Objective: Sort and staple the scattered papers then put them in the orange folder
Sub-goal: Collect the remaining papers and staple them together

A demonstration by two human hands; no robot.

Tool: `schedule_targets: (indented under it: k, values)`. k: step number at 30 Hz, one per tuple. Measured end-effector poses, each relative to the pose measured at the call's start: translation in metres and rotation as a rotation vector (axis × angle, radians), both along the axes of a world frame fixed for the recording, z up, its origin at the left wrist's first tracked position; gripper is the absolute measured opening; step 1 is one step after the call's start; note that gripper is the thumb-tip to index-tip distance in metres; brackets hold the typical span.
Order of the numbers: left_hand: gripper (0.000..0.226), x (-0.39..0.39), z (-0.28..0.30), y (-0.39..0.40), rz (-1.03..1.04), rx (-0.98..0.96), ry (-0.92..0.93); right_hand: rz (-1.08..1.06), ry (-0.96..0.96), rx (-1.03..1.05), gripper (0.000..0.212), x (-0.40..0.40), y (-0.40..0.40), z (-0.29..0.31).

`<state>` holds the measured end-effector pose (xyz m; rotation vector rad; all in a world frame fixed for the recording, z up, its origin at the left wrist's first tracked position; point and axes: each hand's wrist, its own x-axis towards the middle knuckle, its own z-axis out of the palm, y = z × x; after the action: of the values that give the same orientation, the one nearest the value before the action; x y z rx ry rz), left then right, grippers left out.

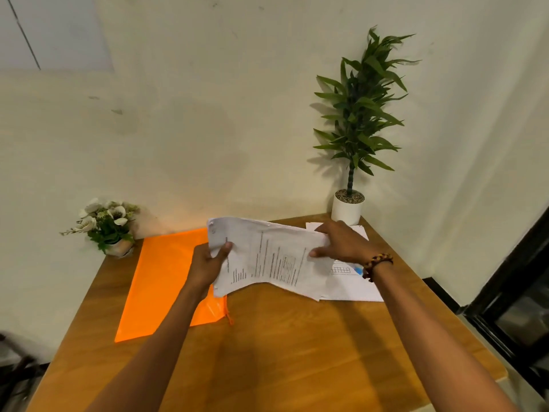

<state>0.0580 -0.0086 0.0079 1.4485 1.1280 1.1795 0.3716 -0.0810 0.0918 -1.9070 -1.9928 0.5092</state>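
A bundle of printed white papers (267,257) is lifted above the wooden table (297,352), bowed in the middle. My left hand (208,263) grips its left edge, thumb on top. Its right edge is held by my right hand (341,242), which wears a beaded bracelet. The orange folder (160,281) lies flat on the left of the table, partly under my left hand and the papers. More white sheets (353,281) lie on the table beneath my right hand, one with a small grid and a blue mark. No stapler is in view.
A tall green plant in a white pot (347,208) stands at the table's back right corner. A small pot of white flowers (110,227) sits at the back left corner. The wall runs right behind the table. A dark frame (511,292) is to the right.
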Motion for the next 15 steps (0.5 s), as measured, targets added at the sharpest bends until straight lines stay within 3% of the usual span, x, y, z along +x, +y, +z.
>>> schedule_targets:
  k: [3, 5, 9, 15]
  values:
    - [0.022, -0.003, -0.011, -0.005, 0.079, -0.027, -0.095, 0.045, 0.637, -0.031, 0.032, 0.009, -0.016, -0.009]
    - [0.026, 0.005, -0.019, -0.014, 0.073, -0.027, -0.097, 0.045, 0.845, -0.011, 0.032, -0.001, -0.026, -0.023]
    - [0.028, 0.025, -0.031, -0.028, -0.064, -0.040, 0.017, -0.119, 0.892, 0.017, 0.027, -0.036, -0.029, -0.058]
    - [0.040, 0.037, -0.035, -0.035, -0.203, 0.052, 0.211, -0.361, 1.028, 0.338, 0.034, -0.061, -0.024, -0.088]
